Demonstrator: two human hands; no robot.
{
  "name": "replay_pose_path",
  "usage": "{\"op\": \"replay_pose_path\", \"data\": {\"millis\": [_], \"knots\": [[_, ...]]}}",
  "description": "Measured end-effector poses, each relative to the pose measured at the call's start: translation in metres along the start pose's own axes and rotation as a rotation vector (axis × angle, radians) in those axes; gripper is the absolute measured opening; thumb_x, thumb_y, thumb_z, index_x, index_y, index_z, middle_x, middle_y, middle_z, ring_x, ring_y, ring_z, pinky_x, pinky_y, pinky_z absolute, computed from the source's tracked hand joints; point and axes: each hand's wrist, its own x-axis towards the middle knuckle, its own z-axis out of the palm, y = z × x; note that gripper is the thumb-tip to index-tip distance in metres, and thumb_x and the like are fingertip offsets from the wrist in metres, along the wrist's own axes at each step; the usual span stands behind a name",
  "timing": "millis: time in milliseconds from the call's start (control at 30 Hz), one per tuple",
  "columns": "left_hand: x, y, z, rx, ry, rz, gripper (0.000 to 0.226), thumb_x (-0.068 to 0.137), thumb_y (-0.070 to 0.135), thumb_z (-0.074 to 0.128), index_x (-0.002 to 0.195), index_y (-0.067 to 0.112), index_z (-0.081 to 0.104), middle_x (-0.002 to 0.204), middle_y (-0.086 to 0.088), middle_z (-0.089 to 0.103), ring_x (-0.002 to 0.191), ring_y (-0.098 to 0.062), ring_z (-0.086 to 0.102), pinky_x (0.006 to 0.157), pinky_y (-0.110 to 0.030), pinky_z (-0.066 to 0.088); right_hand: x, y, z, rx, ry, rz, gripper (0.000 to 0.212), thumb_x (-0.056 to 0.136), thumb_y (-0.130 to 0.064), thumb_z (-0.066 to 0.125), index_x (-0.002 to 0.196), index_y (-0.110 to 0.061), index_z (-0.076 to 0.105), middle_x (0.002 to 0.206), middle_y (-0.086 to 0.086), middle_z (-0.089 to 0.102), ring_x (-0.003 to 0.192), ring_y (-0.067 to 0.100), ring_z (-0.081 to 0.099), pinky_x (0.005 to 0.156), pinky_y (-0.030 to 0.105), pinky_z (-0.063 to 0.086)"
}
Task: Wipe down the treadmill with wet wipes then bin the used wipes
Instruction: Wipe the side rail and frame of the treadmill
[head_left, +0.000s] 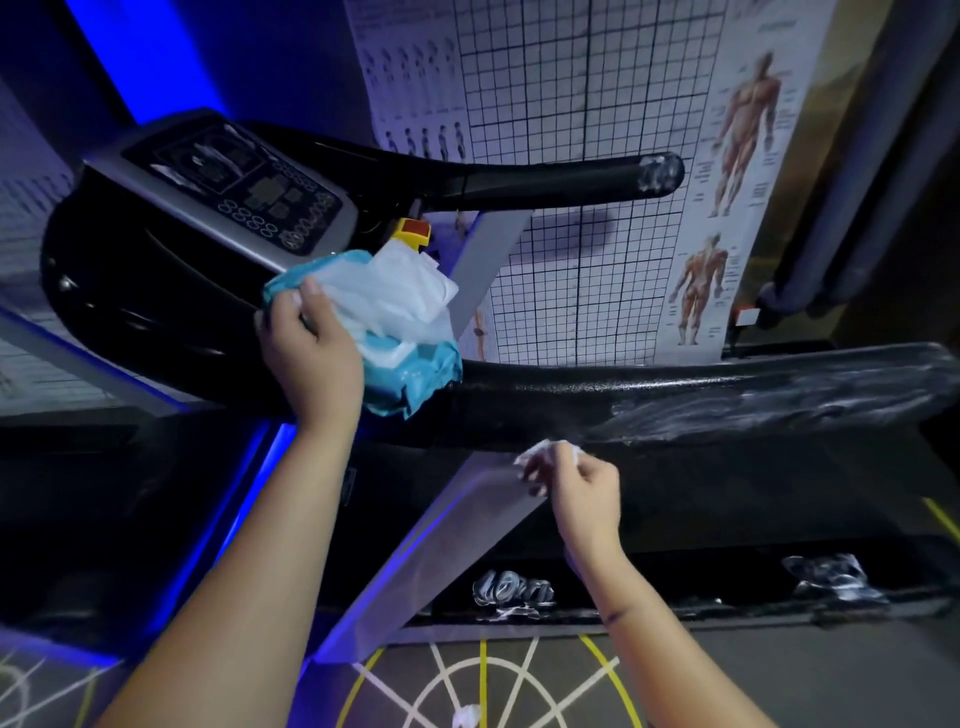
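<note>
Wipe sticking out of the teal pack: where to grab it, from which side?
Probably pinch the protruding wipe at its loose upper-right corner, coming from the right. It fans clear of the pack there, while the left hand grips the pack's left end. The right hand pinches a small wipe, so it would need freeing first.

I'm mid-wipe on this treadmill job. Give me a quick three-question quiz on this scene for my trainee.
1. True or false: the left hand holds the teal wipe pack, with white wipes sticking out of it.
2. Pick one: the right hand pinches A) a spray bottle, B) a small white wipe wad, C) nothing.
3. Fill in: a crumpled wipe lies on the ____, not in a bin.
Key: 1 true; 2 B; 3 floor.
</note>
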Motion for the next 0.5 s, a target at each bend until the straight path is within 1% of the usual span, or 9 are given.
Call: {"op": "replay_pose_path", "data": {"millis": [67, 133, 200, 233, 300, 333, 400, 433, 500], "knots": [[0.003, -0.002, 0.019, 0.024, -0.043, 0.059, 0.042, 0.109, 0.028, 0.05, 0.089, -0.008, 0.063, 0.098, -0.029, 0.06, 0.094, -0.04, 0.057, 0.09, -0.041, 0.043, 0.005, 0.01, 0.01, -0.117, -0.131, 0.093, 0.036, 0.088, -0.019, 0.05, 0.069, -0.002, 0.075, 0.072, 0.011, 0.075, 0.068, 0.019, 0.069, 0.063, 0.035, 0.055], [0.004, -0.006, 0.034, 0.029, -0.063, 0.087, 0.041, 0.109, 0.026, 0.051, 0.087, -0.008, 0.062, 0.097, -0.03, 0.058, 0.092, -0.037, 0.052, 0.089, -0.039, 0.041, 0.011, 0.016, 0.021, -0.17, -0.224, 0.151, 0.043, 0.084, -0.032, 0.051, 0.075, 0.004, 0.071, 0.078, 0.009, 0.076, 0.071, 0.016, 0.068, 0.07, 0.045, 0.06], [0.005, -0.013, 0.042, 0.02, -0.068, 0.094, 0.041, 0.11, 0.024, 0.05, 0.088, -0.009, 0.062, 0.096, -0.031, 0.061, 0.097, -0.033, 0.049, 0.091, -0.039, 0.041, 0.018, 0.016, 0.035, -0.18, -0.325, 0.126, 0.041, 0.09, -0.029, 0.049, 0.077, 0.005, 0.069, 0.084, 0.007, 0.076, 0.077, 0.009, 0.065, 0.078, 0.034, 0.06], [0.006, -0.018, 0.044, 0.006, -0.067, 0.084, 0.042, 0.11, 0.025, 0.048, 0.091, -0.01, 0.063, 0.098, -0.032, 0.061, 0.099, -0.033, 0.05, 0.093, -0.038, 0.041, 0.02, 0.012, 0.042, -0.188, -0.359, 0.095, 0.042, 0.093, -0.03, 0.049, 0.076, 0.003, 0.069, 0.086, 0.008, 0.077, 0.08, 0.008, 0.066, 0.08, 0.032, 0.058], [0.008, -0.03, 0.045, -0.026, -0.052, 0.053, 0.045, 0.11, 0.027, 0.046, 0.096, -0.011, 0.065, 0.104, -0.032, 0.062, 0.102, -0.038, 0.057, 0.094, -0.04, 0.045, 0.032, 0.016, 0.054, -0.221, -0.327, 0.032, 0.053, 0.096, -0.044, 0.049, 0.077, 0.002, 0.066, 0.088, 0.013, 0.076, 0.088, 0.014, 0.072, 0.09, 0.043, 0.057], [0.008, -0.035, 0.045, -0.028, -0.044, 0.047, 0.046, 0.11, 0.028, 0.045, 0.097, -0.012, 0.065, 0.105, -0.032, 0.062, 0.101, -0.04, 0.059, 0.094, -0.043, 0.046, 0.039, 0.021, 0.059, -0.198, -0.303, 0.015, 0.055, 0.097, -0.046, 0.049, 0.074, 0.002, 0.063, 0.087, 0.016, 0.076, 0.092, 0.021, 0.074, 0.091, 0.048, 0.057], [0.008, -0.041, 0.047, -0.012, -0.038, 0.061, 0.045, 0.11, 0.027, 0.045, 0.096, -0.012, 0.064, 0.105, -0.033, 0.061, 0.099, -0.042, 0.06, 0.093, -0.044, 0.046, 0.044, 0.026, 0.062, -0.102, -0.257, 0.02, 0.055, 0.098, -0.044, 0.051, 0.064, -0.001, 0.057, 0.087, 0.022, 0.075, 0.092, 0.032, 0.075, 0.089, 0.054, 0.058], [0.007, -0.043, 0.049, 0.003, -0.039, 0.075, 0.044, 0.11, 0.026, 0.046, 0.096, -0.012, 0.063, 0.105, -0.033, 0.061, 0.098, -0.042, 0.059, 0.092, -0.044, 0.046, 0.043, 0.027, 0.062, -0.04, -0.239, 0.021, 0.055, 0.1, -0.041, 0.05, 0.062, -0.001, 0.055, 0.089, 0.025, 0.074, 0.089, 0.034, 0.075, 0.087, 0.053, 0.059], [0.004, -0.043, 0.054, 0.03, -0.032, 0.102, 0.041, 0.11, 0.024, 0.048, 0.098, -0.012, 0.063, 0.106, -0.035, 0.059, 0.098, -0.041, 0.056, 0.092, -0.045, 0.045, 0.034, 0.023, 0.06, 0.128, -0.18, -0.012, 0.056, 0.109, -0.024, 0.042, 0.065, 0.012, 0.046, 0.092, 0.023, 0.076, 0.085, 0.034, 0.075, 0.082, 0.044, 0.061]]}}
